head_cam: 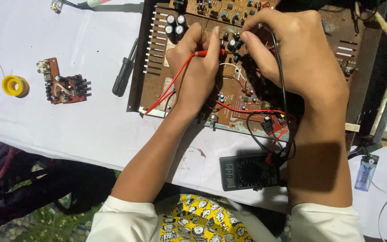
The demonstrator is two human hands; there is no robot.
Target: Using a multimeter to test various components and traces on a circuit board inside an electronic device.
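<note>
Head view shows the brown circuit board lying in an open metal chassis on the white-covered table, with both hands down on it. The left hand has its grip closed on a red probe, pinched between thumb and fingers, the tip pointing right at a cluster of small dark components near the board's middle. The probe's red lead runs down and left from the fingers, over the chassis edge. The right hand is just beside it, fingertips curled shut on a black probe lead; the probe tip itself is hidden under the fingers, so I cannot tell where it touches. The two sets of fingertips sit close together over the same patch of board.

The black lead loops down to a dark multimeter resting at the table's near edge, between the person's forearms. Left of the chassis lies a black-handled screwdriver. Further left are a small red circuit module and a yellow spool. To the far right, a blue lighter lies on the table.
</note>
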